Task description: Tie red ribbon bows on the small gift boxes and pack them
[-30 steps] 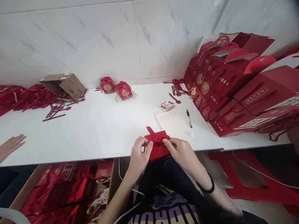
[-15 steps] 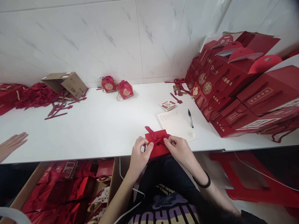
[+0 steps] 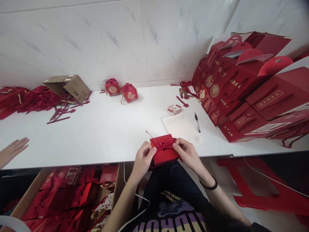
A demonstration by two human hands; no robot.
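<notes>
A red gift box (image 3: 166,157) sits at the front edge of the white table, partly over my lap. Across its top runs a dark red ribbon (image 3: 164,146), tied in a bow at the middle. My left hand (image 3: 145,155) pinches the bow's left side between thumb and fingers. On the other side, my right hand (image 3: 186,150) pinches the right loop. A thin ribbon end sticks up beyond the box's far left corner. Behind the box lies a sheet of lined paper (image 3: 181,127) with handwriting, and a pen (image 3: 197,122) rests beside it.
Stacked red gift boxes (image 3: 231,90) fill the table's right. Two small red boxes (image 3: 129,93) stand near the wall. A cardboard box (image 3: 74,88) and loose ribbons (image 3: 41,99) lie left. Another person's hand (image 3: 14,149) rests at the left. Below is a carton (image 3: 117,183) of red boxes.
Both hands have drawn slightly outward, and the bow looks flatter and wider across the box. The upright ribbon tail at the left now shows as a thin strand.
</notes>
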